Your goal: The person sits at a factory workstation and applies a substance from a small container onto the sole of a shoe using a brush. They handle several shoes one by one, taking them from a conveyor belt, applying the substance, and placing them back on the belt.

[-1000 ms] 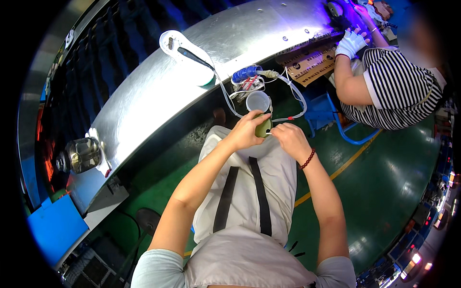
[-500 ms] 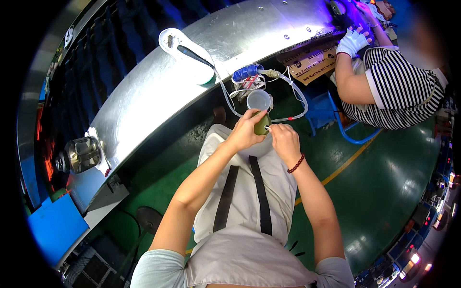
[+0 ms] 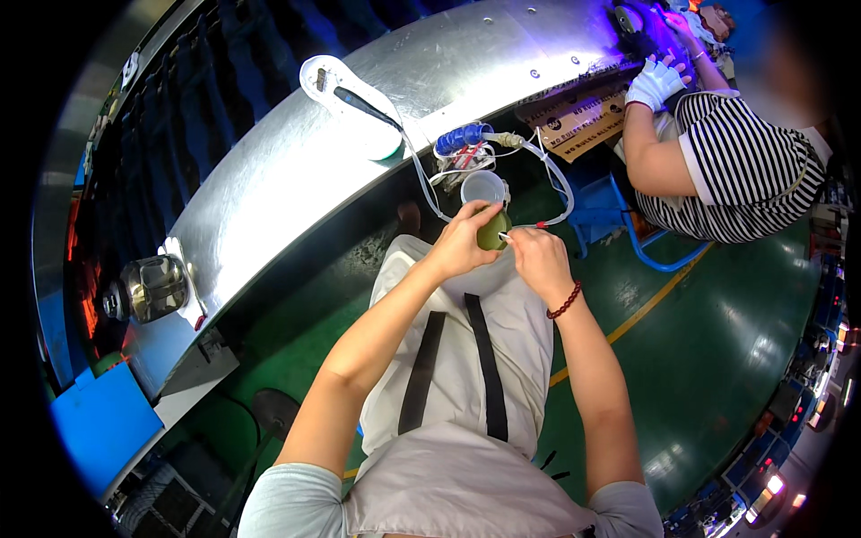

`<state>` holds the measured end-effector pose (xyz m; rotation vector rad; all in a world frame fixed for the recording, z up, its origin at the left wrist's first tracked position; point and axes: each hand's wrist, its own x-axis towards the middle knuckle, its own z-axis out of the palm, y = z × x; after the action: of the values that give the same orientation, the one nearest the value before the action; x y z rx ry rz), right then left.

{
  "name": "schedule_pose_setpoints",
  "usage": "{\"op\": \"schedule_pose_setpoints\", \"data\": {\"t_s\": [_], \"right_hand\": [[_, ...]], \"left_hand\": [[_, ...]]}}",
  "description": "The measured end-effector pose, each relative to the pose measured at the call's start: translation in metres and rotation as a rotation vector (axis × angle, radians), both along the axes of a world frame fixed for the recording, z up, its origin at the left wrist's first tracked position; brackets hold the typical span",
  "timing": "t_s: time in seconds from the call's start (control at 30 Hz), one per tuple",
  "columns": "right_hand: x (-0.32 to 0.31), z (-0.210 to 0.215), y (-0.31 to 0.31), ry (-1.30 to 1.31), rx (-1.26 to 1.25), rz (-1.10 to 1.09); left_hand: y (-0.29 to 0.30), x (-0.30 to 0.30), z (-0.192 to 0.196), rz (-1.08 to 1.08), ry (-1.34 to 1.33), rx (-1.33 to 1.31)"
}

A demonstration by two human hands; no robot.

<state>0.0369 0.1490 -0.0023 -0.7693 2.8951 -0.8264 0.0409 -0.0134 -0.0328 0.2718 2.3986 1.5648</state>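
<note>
My left hand point(image 3: 464, 240) is closed around a small olive-green piece point(image 3: 491, 231) with a rounded edge, held above my lap; I cannot make out what kind of thing it is. Against the right side of that piece, my right hand point(image 3: 541, 256) pinches something tiny, with a white and dark bit point(image 3: 505, 238) showing at the fingertips. Just beyond both hands is a translucent white cup point(image 3: 483, 186), its opening facing up. A red bead bracelet point(image 3: 564, 301) circles my right wrist.
A curved metal table point(image 3: 260, 179) carries a white sole-shaped piece point(image 3: 345, 99) and a dark transparent jar point(image 3: 154, 289). Clear tubing with a blue coil point(image 3: 462, 138) hangs at its edge. To the right, a co-worker in a striped shirt point(image 3: 753, 166) sits by a cardboard box point(image 3: 583, 125).
My right hand has shifted slightly to the right, its wrist moving outward and down. My left hand keeps its hold on the green piece, nearly unmoved.
</note>
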Motion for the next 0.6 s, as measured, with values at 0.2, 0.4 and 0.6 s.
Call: {"op": "schedule_pose_setpoints", "data": {"t_s": [0.2,0.4,0.6], "right_hand": [[-0.012,0.004,0.011,-0.060,0.019,0.232],[-0.004,0.004,0.010,-0.112,-0.040,-0.016],[-0.003,0.006,0.007,-0.086,-0.013,0.013]], "left_hand": [[-0.004,0.000,0.003,-0.096,0.013,-0.044],[0.000,0.000,0.006,-0.015,-0.026,0.044],[0.000,0.003,0.003,-0.013,-0.034,0.053]]}}
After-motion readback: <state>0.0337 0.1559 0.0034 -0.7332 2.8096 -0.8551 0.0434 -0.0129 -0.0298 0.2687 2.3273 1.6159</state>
